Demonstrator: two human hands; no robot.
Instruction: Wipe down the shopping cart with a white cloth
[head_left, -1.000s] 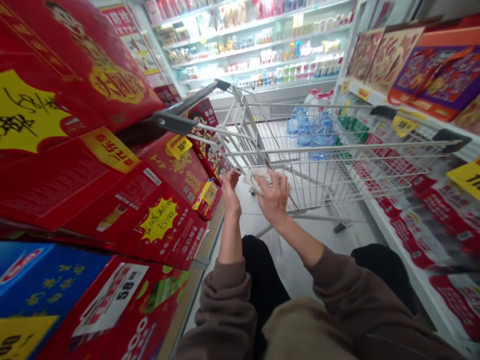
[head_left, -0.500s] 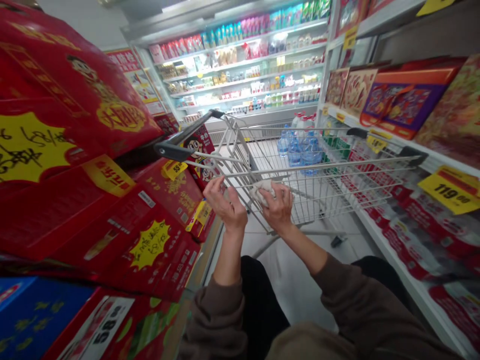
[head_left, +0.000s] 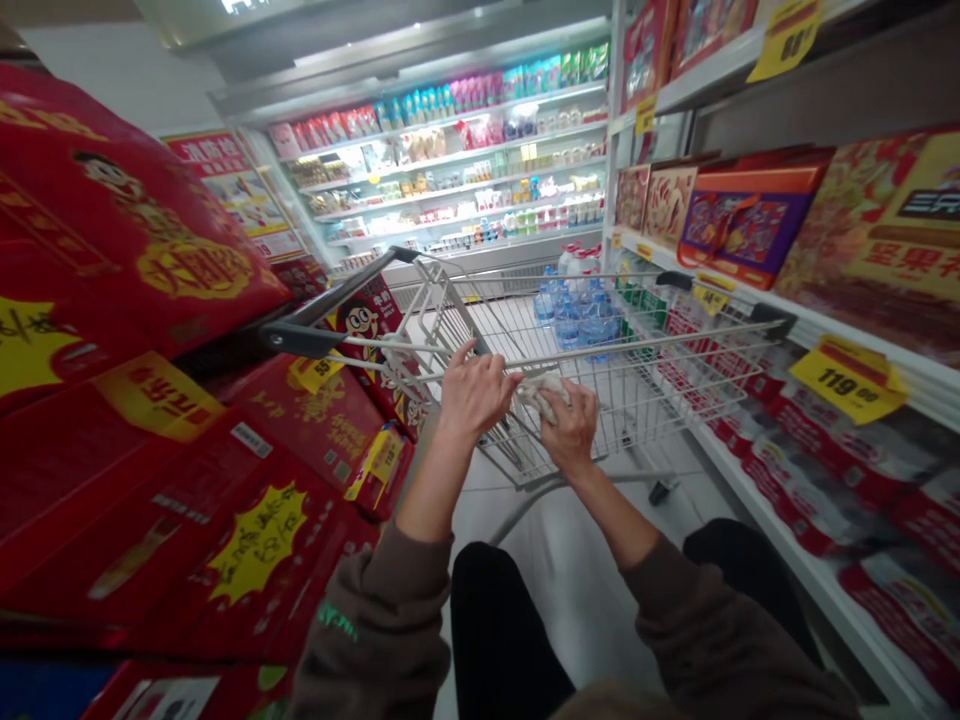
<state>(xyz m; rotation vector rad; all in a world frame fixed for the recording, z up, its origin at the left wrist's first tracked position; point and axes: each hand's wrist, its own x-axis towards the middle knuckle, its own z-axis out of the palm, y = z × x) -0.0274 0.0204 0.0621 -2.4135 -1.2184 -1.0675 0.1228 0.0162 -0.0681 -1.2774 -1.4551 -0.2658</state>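
A wire shopping cart (head_left: 570,390) stands ahead of me, with its dark handle (head_left: 300,338) running towards the red boxes. My right hand (head_left: 571,430) is shut on a crumpled white cloth (head_left: 541,395), pressing it against the cart's wires. My left hand (head_left: 474,392) lies over the wires just beside the cloth, its fingers loosely spread and their tips reaching towards it. Brown sleeves cover both my forearms up to the wrists.
Red gift boxes with yellow price stickers (head_left: 150,480) are stacked close on the left. Shelves of packaged goods with a 119 price tag (head_left: 847,380) line the right. Bottled water (head_left: 577,315) and a lit refrigerated display (head_left: 450,170) stand ahead, above a tiled floor (head_left: 555,590).
My left hand has moved right, closer to the cloth. The cart and both hands have shifted slightly in view, and the camera has swung so the shelves look more upright.
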